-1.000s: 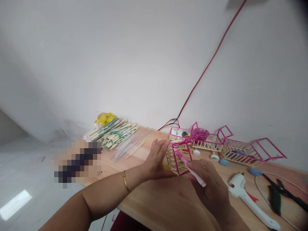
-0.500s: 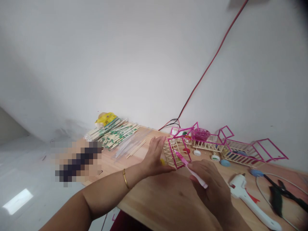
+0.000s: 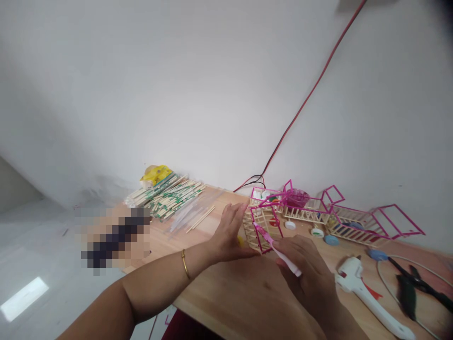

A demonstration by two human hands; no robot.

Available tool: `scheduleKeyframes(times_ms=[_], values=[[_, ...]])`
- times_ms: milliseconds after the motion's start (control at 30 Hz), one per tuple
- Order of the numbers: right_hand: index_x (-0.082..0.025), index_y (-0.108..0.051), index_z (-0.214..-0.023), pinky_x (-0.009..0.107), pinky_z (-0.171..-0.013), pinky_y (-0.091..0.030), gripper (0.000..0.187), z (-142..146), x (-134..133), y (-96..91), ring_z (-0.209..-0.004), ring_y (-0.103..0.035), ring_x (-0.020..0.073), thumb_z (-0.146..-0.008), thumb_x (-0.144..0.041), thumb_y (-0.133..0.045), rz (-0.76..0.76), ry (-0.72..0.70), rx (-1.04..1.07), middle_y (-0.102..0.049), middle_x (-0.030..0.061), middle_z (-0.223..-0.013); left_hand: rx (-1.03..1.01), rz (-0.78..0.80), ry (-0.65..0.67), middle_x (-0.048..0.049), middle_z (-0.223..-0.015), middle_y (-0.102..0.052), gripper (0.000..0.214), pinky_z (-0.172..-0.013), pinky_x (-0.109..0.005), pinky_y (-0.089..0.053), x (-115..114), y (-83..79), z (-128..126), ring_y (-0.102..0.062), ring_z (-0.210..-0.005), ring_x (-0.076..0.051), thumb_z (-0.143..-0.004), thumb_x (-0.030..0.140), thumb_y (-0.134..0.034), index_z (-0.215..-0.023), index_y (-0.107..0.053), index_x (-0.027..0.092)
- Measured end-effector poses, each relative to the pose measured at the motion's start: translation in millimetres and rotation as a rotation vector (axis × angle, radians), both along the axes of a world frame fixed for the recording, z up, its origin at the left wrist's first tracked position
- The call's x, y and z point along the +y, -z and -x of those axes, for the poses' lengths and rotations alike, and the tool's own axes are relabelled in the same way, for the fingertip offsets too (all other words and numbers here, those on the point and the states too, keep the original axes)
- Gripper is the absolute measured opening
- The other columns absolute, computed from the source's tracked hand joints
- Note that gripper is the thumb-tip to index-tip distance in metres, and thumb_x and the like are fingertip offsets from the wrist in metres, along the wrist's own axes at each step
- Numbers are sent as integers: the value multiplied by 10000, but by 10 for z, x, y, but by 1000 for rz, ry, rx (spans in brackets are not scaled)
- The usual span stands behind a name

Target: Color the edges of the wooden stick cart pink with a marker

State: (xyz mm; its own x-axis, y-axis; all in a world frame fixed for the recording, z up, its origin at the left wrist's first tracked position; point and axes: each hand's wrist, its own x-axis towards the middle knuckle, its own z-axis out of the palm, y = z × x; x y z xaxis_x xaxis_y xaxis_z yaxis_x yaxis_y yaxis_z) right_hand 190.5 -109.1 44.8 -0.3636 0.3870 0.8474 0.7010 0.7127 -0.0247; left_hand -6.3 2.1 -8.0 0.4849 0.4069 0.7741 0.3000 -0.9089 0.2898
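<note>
My left hand [image 3: 226, 238] is closed around the left side of a small cage-like frame of wooden sticks [image 3: 252, 233], thumb below and fingers above. Its near edges are magenta, while the rest is bare wood. In my right hand [image 3: 309, 271] is a slim brush with a pale pink-white handle [image 3: 288, 262]. The brush's magenta-smeared head rests against or just before the frame's left magenta edge; exact contact is hard to tell. My right fingers hide part of the handle.
Behind stand more magenta-edged stick frames [image 3: 313, 210] and a magenta paint cup [image 3: 296, 198]. Bottle caps [image 3: 331, 240] lie nearby. At right are a white glue gun [image 3: 371, 297] and dark pliers-like tool [image 3: 417, 283]. Packaged sticks [image 3: 177, 198] and a yellow bag [image 3: 156, 175] occupy the left.
The stick frame has shifted slightly right and down with my left hand. My right hand and the brush have moved a little left, the brush head staying along the magenta edge.
</note>
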Motion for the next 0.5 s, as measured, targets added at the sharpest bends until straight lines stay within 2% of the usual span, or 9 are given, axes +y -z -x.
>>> scheduleKeyframes(times_ms=[300, 500], values=[[-172, -621, -1135, 351, -828, -507, 221, 8, -14, -50, -899, -672, 184, -926, -159, -553, -11, -9, -12, -730, 79, -931, -62, 162, -13, -198, -1445, -405, 1288, -1101, -635, -386, 57, -40, 41, -424, -1335, -406, -594, 551, -868, -1558, -66, 253], [-173, -600, -1211, 369, -844, -518, 285, -3, 1, -7, -944, -665, 196, -931, -165, -551, 2, 0, 1, -728, 95, -982, -52, 59, 41, -197, -1411, -441, 1280, -1077, -644, -400, 41, -48, 17, -454, -1295, -396, -628, 580, -840, -1567, -30, 259]])
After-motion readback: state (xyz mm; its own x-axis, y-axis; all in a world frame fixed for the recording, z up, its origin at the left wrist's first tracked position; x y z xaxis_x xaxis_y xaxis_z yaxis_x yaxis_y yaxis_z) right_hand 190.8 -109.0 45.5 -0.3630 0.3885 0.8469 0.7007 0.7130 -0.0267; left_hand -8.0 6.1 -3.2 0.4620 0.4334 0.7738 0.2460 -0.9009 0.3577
